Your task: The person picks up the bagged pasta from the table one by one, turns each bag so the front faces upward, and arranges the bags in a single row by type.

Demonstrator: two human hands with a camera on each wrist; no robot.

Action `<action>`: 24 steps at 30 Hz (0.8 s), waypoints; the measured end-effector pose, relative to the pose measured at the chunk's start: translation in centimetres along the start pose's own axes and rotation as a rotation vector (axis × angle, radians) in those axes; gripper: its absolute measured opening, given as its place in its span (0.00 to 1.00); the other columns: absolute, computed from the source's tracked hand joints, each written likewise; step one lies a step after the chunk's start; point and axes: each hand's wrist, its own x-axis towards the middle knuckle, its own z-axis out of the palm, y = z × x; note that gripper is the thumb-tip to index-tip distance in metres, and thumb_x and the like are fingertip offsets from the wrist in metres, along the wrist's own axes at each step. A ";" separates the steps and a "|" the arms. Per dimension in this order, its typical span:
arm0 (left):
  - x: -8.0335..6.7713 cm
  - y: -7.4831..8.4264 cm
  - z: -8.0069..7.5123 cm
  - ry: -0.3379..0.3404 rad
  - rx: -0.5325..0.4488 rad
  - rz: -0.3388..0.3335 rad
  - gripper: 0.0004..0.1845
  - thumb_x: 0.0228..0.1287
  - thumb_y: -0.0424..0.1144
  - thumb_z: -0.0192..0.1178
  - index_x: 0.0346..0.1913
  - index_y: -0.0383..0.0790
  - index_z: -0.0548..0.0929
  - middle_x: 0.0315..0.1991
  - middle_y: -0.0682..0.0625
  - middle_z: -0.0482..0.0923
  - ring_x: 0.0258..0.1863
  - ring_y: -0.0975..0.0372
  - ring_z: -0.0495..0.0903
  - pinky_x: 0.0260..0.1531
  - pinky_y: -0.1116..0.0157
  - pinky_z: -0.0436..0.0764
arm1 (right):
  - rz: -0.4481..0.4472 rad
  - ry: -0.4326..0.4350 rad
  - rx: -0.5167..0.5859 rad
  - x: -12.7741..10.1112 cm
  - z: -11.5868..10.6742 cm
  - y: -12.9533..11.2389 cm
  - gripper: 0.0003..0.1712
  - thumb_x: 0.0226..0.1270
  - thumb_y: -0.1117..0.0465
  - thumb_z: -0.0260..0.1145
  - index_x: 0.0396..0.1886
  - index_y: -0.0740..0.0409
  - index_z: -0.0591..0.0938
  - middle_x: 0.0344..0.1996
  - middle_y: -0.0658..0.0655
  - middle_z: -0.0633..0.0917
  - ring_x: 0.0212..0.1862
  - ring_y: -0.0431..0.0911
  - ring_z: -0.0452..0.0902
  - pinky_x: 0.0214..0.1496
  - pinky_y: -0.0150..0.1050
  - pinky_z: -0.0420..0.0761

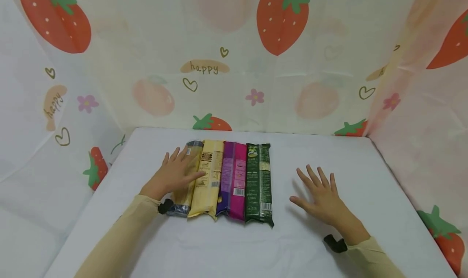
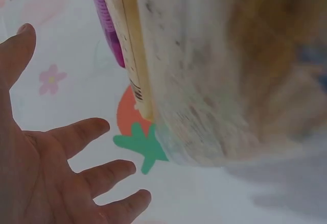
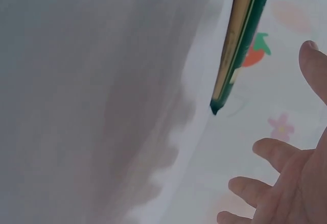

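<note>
Side by side on the white table lie a clear-and-dark packet of yellowish sticks [image 1: 181,205], a cream packet [image 1: 205,192], a purple and magenta packet [image 1: 234,180] and a dark green packet [image 1: 258,184]. The green one's print seems to read spaghetti. My left hand [image 1: 172,176] hovers, fingers spread, over the leftmost packet, its thumb reaching across the cream one. To the right of the green packet, my right hand [image 1: 321,198] is held above the table with fingers apart, touching nothing. Both wrist views show straight, spread fingers holding nothing.
The white tabletop [image 1: 226,253] stretches around the packets. Behind it and on both sides hangs a pale cloth [image 1: 234,107] printed with strawberries, hearts and flowers. A black strap piece [image 1: 335,244] sits at the right wrist, another [image 1: 165,206] at the left.
</note>
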 end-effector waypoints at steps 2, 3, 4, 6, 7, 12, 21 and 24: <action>0.5 0.4 0.0 -0.006 0.009 0.006 0.50 0.77 0.72 0.52 0.88 0.44 0.55 0.87 0.32 0.44 0.85 0.33 0.40 0.79 0.29 0.38 | -0.012 0.003 -0.008 0.2 0.1 -0.3 0.55 0.72 0.29 0.67 0.89 0.47 0.59 0.87 0.66 0.53 0.86 0.71 0.38 0.81 0.75 0.31; 0.7 0.5 0.0 -0.005 0.013 0.012 0.50 0.77 0.72 0.52 0.88 0.43 0.55 0.87 0.32 0.44 0.85 0.34 0.40 0.79 0.30 0.38 | -0.017 0.004 -0.008 0.3 0.2 -0.4 0.55 0.72 0.29 0.67 0.89 0.47 0.59 0.87 0.65 0.53 0.86 0.71 0.38 0.81 0.75 0.32; 0.9 0.7 0.0 -0.004 0.012 0.018 0.50 0.77 0.73 0.51 0.87 0.43 0.56 0.87 0.32 0.44 0.85 0.34 0.40 0.79 0.30 0.38 | -0.023 0.005 -0.007 0.4 0.3 -0.6 0.55 0.72 0.29 0.67 0.89 0.47 0.59 0.87 0.65 0.53 0.86 0.70 0.37 0.81 0.75 0.32; 1.3 1.0 0.0 -0.009 -0.001 0.028 0.51 0.76 0.74 0.51 0.87 0.44 0.56 0.87 0.33 0.44 0.85 0.34 0.40 0.80 0.30 0.37 | -0.036 0.002 -0.006 0.5 0.4 -0.9 0.55 0.72 0.29 0.67 0.89 0.46 0.58 0.87 0.64 0.52 0.86 0.70 0.37 0.81 0.74 0.32; 1.5 1.2 0.1 -0.013 -0.008 0.033 0.51 0.76 0.74 0.51 0.88 0.44 0.56 0.87 0.34 0.45 0.85 0.35 0.40 0.80 0.31 0.37 | -0.041 -0.001 -0.008 0.6 0.5 -1.0 0.55 0.72 0.28 0.67 0.89 0.45 0.58 0.87 0.64 0.52 0.86 0.69 0.36 0.81 0.74 0.32; 2.3 2.3 0.2 -0.021 -0.020 0.061 0.50 0.76 0.73 0.53 0.88 0.46 0.56 0.87 0.34 0.47 0.85 0.36 0.42 0.81 0.34 0.38 | -0.075 -0.012 0.005 0.6 0.9 -1.9 0.55 0.72 0.29 0.67 0.89 0.45 0.58 0.87 0.62 0.51 0.86 0.68 0.36 0.82 0.73 0.31; 4.2 4.2 0.4 -0.042 0.023 0.091 0.50 0.76 0.74 0.51 0.89 0.50 0.53 0.87 0.36 0.44 0.86 0.38 0.41 0.82 0.35 0.43 | -0.133 -0.023 0.008 0.8 1.8 -3.4 0.55 0.71 0.27 0.66 0.89 0.44 0.58 0.87 0.61 0.53 0.87 0.66 0.38 0.81 0.74 0.34; 4.9 4.6 0.7 -0.056 0.050 0.103 0.49 0.77 0.74 0.49 0.89 0.50 0.52 0.88 0.38 0.44 0.86 0.40 0.41 0.82 0.35 0.44 | -0.145 -0.034 0.007 0.9 2.1 -3.9 0.56 0.70 0.27 0.67 0.89 0.43 0.58 0.88 0.59 0.52 0.87 0.65 0.39 0.82 0.74 0.34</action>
